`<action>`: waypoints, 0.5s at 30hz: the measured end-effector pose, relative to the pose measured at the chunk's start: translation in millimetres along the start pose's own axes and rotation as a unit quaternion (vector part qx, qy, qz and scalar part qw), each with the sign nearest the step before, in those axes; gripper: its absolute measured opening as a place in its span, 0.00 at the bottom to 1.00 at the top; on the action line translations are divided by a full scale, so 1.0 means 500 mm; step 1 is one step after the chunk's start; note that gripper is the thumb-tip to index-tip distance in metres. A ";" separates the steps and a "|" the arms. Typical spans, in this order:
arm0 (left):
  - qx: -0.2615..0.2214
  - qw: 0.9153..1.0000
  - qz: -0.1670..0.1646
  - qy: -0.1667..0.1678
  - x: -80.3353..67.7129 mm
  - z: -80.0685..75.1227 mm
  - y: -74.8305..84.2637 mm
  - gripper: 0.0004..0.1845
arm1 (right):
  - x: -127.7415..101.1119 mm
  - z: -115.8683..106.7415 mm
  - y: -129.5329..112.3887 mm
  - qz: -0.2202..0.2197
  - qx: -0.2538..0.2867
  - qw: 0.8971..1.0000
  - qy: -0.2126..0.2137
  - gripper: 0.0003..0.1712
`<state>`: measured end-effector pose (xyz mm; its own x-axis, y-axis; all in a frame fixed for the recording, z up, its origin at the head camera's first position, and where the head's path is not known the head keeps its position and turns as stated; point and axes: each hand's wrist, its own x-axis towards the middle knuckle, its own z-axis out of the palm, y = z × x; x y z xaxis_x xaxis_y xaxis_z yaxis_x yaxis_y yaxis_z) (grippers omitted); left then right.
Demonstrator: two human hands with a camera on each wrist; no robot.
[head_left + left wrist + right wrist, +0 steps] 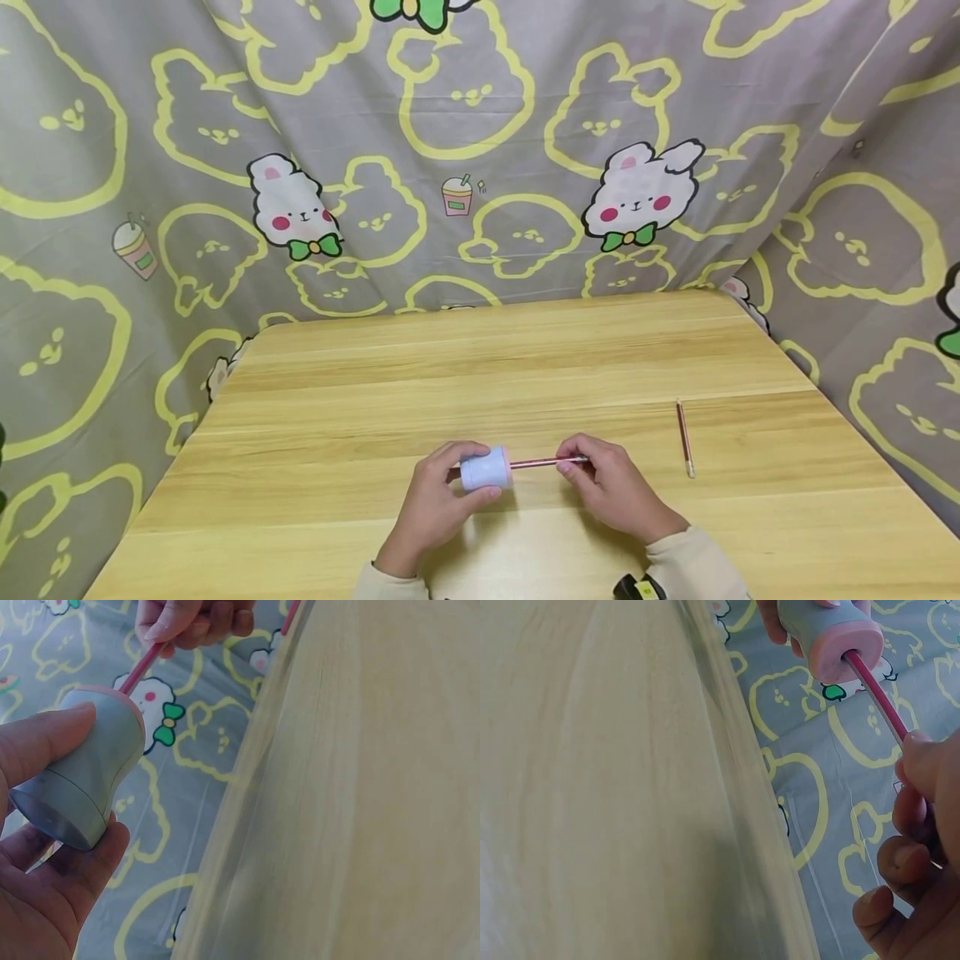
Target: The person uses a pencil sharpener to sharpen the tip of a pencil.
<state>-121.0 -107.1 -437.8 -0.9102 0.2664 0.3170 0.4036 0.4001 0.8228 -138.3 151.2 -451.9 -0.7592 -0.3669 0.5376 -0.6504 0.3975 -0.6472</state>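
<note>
Near the front edge of the wooden tabletop (525,367), a person's left hand (438,500) gripped a small pale-blue pencil sharpener (485,469) with fingers and thumb curled round its body, while the right hand (611,492) pinched a red pencil (547,462) whose tip was seated in the hole of the sharpener's pink end. Both were held just above the wood, the pencil lying level and pointing left into the sharpener. The work appeared to be under way rather than finished: the pencil was already inserted, but its point was hidden inside, so how sharp it had become could not be told. A second red pencil (684,437) lay untouched toward the right edge, well apart from the hands, seemingly awaiting its turn.
</note>
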 end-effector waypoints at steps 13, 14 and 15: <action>-0.001 1.000 0.007 -0.001 -0.003 0.000 0.003 0.21 | 0.001 0.000 0.009 -0.025 -0.063 0.998 0.015 0.08; -0.001 1.000 0.009 -0.001 -0.003 0.000 0.003 0.20 | 0.001 -0.001 0.008 -0.025 -0.062 0.998 0.014 0.08; 0.000 1.000 0.012 -0.001 -0.003 0.000 0.003 0.21 | 0.001 -0.001 0.008 -0.022 -0.061 0.998 0.013 0.07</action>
<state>-119.1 -107.1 -437.0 -0.9005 0.2779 0.3346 0.4244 0.3934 0.8155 -141.0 153.0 -453.8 -0.7292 -0.3641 0.5794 -0.6799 0.4813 -0.5533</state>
